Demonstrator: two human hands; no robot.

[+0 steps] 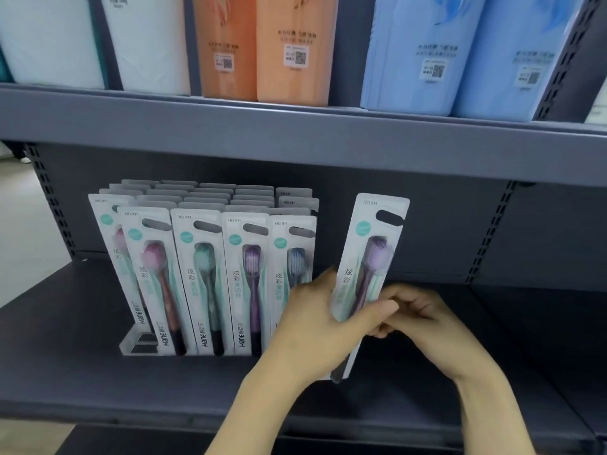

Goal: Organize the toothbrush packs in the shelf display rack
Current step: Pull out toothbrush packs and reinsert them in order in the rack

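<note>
Purple toothbrush in long white card-and-blister pack [368, 277] held upright just right of clear acrylic display rack [138, 343] on grey shelf [98, 372]. Lower half clasped by left hand [315, 326]; right hand [423, 313] curled, pinching pack edge. Judged light, stiff, slick; best gripped by card edges.

On the lower shelf [98, 372] we see the display rack [138, 343] at nine o'clock, toothbrush packs [203, 277] standing in rows inside it. At three o'clock of it, one pack [368, 257] stands tilted between our left hand [312, 326] and right hand [423, 313]. Tissue packs [289, 47] sit on the upper shelf [295, 139] at twelve.
</note>
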